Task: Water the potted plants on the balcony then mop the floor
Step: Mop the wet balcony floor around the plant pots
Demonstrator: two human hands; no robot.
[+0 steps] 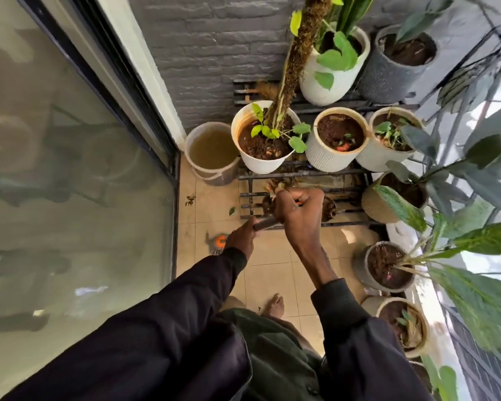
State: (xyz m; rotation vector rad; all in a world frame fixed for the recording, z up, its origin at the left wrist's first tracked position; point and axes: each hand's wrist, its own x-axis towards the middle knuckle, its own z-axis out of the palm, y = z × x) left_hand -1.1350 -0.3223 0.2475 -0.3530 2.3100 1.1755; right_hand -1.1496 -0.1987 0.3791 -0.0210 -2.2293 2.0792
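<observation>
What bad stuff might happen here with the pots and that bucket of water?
1. The dark handle, gripped by the left hand and right hand, is right beside the rack; a swing might knock the white pot off.
2. The bucket is nearly full of murky water; bumping it could wet the tiles, and the bare foot might slip.

**Greys, Whites and Greens**

The brick wall (203, 47) is dark grey, and the floor tiles (272, 273) are beige. One white pot (261, 164) has an orange-stained inner rim and dark brown soil. The ribbed pot (327, 160) is off-white with fine vertical lines. The grey pot (385, 79) looks speckled. Water in the bucket (211, 149) is murky yellow-brown. The rack (301, 175) is black. Long leaves (401, 208) are green mottled with cream. The handle (265, 224) is dark grey and the sleeves (156, 328) are black.
</observation>
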